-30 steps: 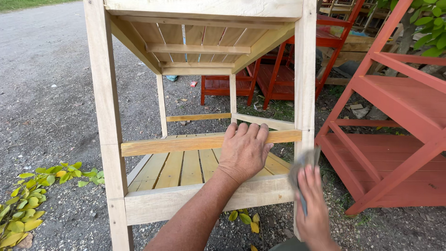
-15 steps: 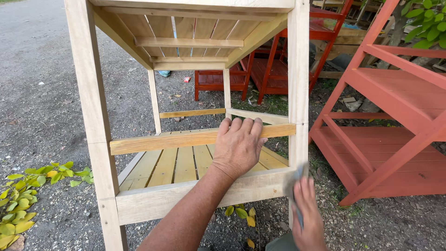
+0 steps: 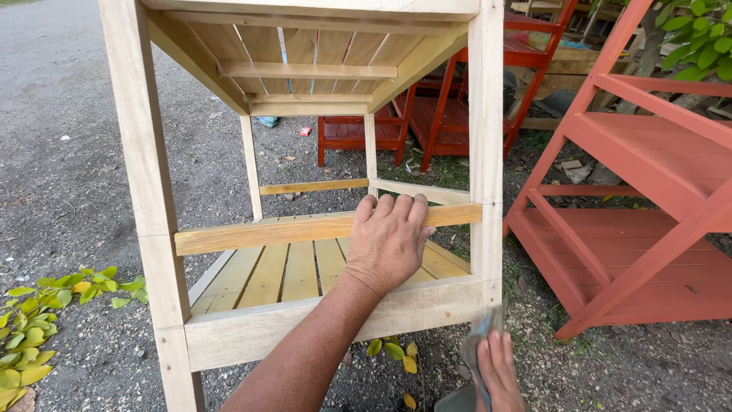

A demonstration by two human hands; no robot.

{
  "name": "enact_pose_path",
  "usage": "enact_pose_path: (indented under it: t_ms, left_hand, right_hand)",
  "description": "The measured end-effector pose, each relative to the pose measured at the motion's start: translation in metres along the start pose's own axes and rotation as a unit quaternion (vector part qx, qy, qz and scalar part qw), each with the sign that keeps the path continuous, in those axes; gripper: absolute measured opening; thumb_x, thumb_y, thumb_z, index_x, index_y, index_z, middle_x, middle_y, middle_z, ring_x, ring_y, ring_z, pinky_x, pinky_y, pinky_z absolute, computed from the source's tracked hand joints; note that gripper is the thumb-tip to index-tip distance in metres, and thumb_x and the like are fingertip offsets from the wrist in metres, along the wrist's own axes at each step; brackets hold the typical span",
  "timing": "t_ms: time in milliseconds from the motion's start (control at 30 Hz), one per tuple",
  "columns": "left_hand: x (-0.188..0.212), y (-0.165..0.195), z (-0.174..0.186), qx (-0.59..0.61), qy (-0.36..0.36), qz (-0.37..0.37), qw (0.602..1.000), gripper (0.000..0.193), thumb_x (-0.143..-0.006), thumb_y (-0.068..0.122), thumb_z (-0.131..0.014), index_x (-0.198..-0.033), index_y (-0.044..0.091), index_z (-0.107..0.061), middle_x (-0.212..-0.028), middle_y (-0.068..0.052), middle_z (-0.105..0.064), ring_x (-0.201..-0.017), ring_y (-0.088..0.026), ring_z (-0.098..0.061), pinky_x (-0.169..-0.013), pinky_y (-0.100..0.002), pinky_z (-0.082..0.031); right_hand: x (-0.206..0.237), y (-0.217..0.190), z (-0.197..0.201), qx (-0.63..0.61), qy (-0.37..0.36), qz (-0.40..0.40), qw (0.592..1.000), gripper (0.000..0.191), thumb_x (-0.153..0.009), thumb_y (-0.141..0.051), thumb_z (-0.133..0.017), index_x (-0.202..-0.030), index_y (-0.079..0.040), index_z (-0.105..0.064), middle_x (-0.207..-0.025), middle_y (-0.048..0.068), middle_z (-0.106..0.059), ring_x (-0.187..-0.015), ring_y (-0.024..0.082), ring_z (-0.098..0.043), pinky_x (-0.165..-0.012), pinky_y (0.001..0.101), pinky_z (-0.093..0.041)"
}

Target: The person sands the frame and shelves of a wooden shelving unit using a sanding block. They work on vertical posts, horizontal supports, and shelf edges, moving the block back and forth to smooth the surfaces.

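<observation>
Steadily now: brace with the left hand (image 3: 389, 240), spread flat against the cross rail (image 3: 267, 233) of the bare wooden frame (image 3: 145, 152), fingertips hooked over the rail's top edge, that grip loose and open rather than closed round the wood. Down at the lower right, the right hand (image 3: 499, 374), its grip closed on a folded grey sanding sheet (image 3: 479, 343), pressed to the foot of the front right post (image 3: 486, 152), just below the joint with the bottom board (image 3: 305, 324). Judging by that, smoothing of the post in hand. Best done along the grain, up and down the post, never across it; light, even pressure, with the sheet flat under the fingers so no edge digs a groove. Ease off at the corners to round them only slightly, and take care at the joint not to scuff the board's face crosswise. Lean on the rail only enough to stop the frame rocking on the gravel ground (image 3: 61, 168). Behind the rail, a slatted shelf (image 3: 297, 271); beyond and to the right, red-painted shelf units (image 3: 640, 229), well apart from the work; yellow-green leaves (image 3: 30, 358) at the lower left.
</observation>
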State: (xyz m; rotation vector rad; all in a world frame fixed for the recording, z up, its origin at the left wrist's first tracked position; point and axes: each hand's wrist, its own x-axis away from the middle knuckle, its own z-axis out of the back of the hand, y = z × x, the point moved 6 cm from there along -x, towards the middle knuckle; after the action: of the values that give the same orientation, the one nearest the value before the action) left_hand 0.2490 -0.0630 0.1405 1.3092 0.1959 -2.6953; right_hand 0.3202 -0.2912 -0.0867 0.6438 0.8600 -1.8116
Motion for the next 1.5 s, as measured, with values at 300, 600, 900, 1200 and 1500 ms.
enact_pose_path:
  t_ms: [300,600,900,1200,1500]
  left_hand:
    - [0.002,0.0,-0.002,0.013,-0.021,0.001,1.0,0.045,-0.098,0.038,-0.061,-0.13,0.006,-0.061,-0.106,-0.007,-0.064,-0.1,-0.025,-0.058,-0.101,-0.046,-0.039]
    - [0.0,0.0,0.002,0.011,0.015,-0.01,1.0,0.047,-0.095,0.037,-0.062,-0.13,0.006,-0.061,-0.109,-0.007,-0.065,-0.103,-0.025,-0.059,-0.102,-0.046,-0.04]
    - [0.001,0.0,-0.002,0.022,-0.012,-0.01,1.0,0.047,-0.097,0.036,-0.062,-0.132,0.005,-0.06,-0.105,-0.008,-0.064,-0.099,-0.026,-0.058,-0.102,-0.045,-0.041]
    - [0.002,-0.001,-0.002,0.016,0.011,-0.017,1.0,0.046,-0.097,0.037,-0.061,-0.131,0.005,-0.061,-0.107,-0.008,-0.064,-0.101,-0.026,-0.058,-0.102,-0.045,-0.04]
    - [0.001,-0.003,0.001,0.022,0.015,-0.022,0.999,0.047,-0.097,0.038,-0.06,-0.131,0.006,-0.06,-0.104,-0.008,-0.064,-0.099,-0.026,-0.059,-0.099,-0.046,-0.042]
  right_hand:
    - [-0.053,0.007,0.006,-0.023,0.001,-0.037,0.999,0.069,-0.089,0.006,-0.057,-0.155,-0.003,-0.039,-0.165,0.023,-0.03,-0.156,0.045,-0.021,-0.124,0.0496,-0.025]
    - [0.009,0.019,0.004,0.054,-0.045,0.058,0.996,0.066,-0.082,0.002,-0.056,-0.146,-0.006,-0.048,-0.161,0.015,-0.038,-0.153,0.038,-0.028,-0.124,0.0522,-0.026]
    - [0.026,0.009,-0.005,0.187,-0.063,0.215,0.956,0.051,-0.107,-0.042,-0.031,-0.143,-0.012,-0.05,-0.161,0.008,-0.037,-0.155,0.029,-0.024,-0.124,0.0505,-0.02]
    - [0.042,0.013,-0.007,0.219,-0.128,0.222,0.942,0.043,-0.104,-0.026,-0.035,-0.133,-0.008,-0.062,-0.151,0.005,-0.053,-0.15,0.024,-0.035,-0.122,0.0475,-0.024]
    - [-0.019,-0.038,-0.028,0.293,-0.342,0.184,0.874,0.042,-0.079,-0.02,-0.055,-0.11,0.006,-0.067,-0.117,0.027,-0.067,-0.127,0.043,-0.054,-0.116,0.0523,-0.027]
